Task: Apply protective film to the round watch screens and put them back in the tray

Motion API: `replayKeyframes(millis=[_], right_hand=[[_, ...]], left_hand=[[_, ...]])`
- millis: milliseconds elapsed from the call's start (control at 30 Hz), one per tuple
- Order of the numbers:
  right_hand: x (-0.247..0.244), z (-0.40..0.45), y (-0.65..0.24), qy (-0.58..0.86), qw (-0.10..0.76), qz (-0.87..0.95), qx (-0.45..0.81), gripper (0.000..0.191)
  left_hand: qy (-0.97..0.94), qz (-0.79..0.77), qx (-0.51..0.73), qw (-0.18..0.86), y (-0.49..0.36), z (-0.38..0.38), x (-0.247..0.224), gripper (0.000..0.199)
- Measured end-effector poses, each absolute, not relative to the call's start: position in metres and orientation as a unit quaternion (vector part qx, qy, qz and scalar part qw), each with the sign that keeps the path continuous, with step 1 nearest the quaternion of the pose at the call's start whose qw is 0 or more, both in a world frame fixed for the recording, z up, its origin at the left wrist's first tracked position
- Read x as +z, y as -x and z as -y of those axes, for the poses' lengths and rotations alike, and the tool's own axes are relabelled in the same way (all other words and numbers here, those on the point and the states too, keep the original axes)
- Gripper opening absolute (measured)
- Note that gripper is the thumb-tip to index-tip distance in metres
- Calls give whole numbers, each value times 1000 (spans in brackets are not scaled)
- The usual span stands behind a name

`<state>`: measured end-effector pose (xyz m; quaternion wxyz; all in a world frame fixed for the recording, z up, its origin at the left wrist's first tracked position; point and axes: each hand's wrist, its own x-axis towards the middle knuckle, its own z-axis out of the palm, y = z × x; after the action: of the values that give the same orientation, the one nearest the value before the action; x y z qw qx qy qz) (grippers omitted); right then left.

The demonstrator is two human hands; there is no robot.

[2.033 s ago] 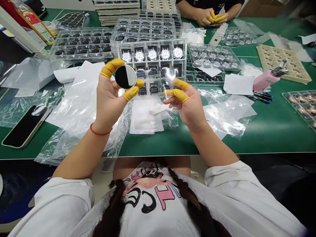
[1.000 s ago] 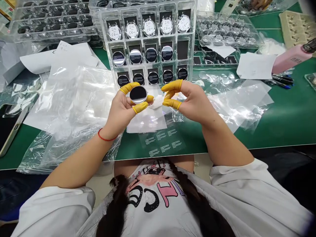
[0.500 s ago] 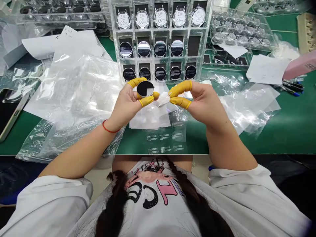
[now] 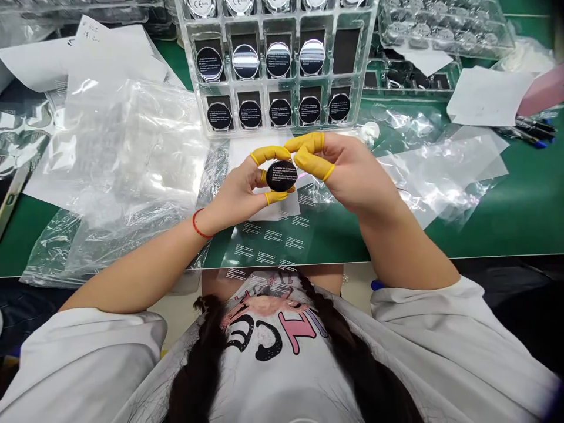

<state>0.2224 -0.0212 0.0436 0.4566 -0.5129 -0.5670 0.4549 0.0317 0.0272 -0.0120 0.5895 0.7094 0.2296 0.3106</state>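
My left hand (image 4: 247,188), with yellow finger cots, holds a round smartwatch body (image 4: 282,176) by its rim. White printed text lies across its black face. At the watch's upper right edge, my right hand (image 4: 337,167) pinches with cotted thumb and forefinger; whatever is between them is hidden. Below the hands, a clear film sheet (image 4: 264,249) printed with white text blocks lies tilted over the table's front edge. White paper sheets (image 4: 286,208) are partly hidden behind the watch. Beyond stands a clear plastic tray (image 4: 259,87) of similar round watches, one visible pocket bare.
Plastic bags (image 4: 163,153) cover the left side of the green table (image 4: 520,217). Clear film scraps (image 4: 445,176) lie at right, near pens (image 4: 535,130) and a white paper (image 4: 487,97). Another tray (image 4: 445,29) stands back right. A phone (image 4: 11,200) is at the left edge.
The watch, textless before, now shows white text on its face. The white piece in my right fingers is gone from sight. My hands have come together; the printed sheet has tilted and the view shifted.
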Motion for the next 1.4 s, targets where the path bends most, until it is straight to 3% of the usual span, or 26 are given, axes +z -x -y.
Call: replayKeyframes(millis=[200,367,733,833,1000,1400], right_hand=[[60,21,-243,487,491,578,433,24],[67,23,-248,414,373,653,513,23],[66,15,-268,410,192,728,515,21],[71,19,-265,417,236,708,519,23],[57,22,-238,466,432,631,445,27],[27,17,-217,513,457,554,471,43]], left_hand=[[-700,-246,301,599,-28,-32,-8,66],[-690,-248,304,608,-27,-33,-4,66],[-676,-249,306,622,-25,-33,-3,63],[-678,-251,313,616,-24,-33,0,61],[-696,-239,311,601,-27,-31,-5,58],[-700,-224,302,607,-30,-30,-12,64]])
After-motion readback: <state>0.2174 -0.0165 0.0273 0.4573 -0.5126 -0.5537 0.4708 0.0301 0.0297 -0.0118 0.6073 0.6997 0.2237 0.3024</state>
